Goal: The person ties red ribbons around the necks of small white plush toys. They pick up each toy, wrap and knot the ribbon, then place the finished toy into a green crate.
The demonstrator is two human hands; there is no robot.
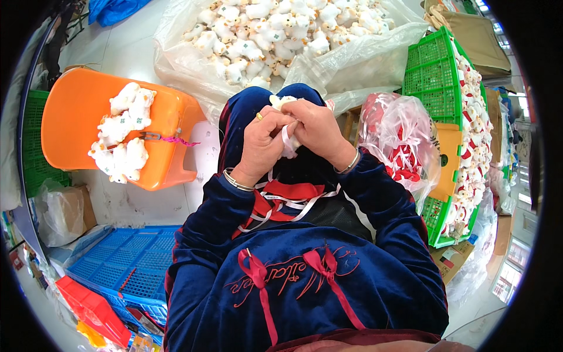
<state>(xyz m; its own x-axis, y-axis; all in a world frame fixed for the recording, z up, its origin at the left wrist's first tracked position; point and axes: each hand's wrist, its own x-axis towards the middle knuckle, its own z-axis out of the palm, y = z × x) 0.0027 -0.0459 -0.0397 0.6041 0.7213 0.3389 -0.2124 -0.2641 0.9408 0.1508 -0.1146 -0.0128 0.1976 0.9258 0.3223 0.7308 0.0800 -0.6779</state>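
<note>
Both hands (290, 138) grip a white plush toy (281, 102)

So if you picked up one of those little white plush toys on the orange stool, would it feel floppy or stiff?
Probably soft and light: the plush toys look fluffy and lie slumped on one another on the orange stool. They would likely squash rather than break. Being lumpy, they seem unlikely to roll.

Fluffy plush toy (280, 103), glossy ribbon (288, 144)
</note>
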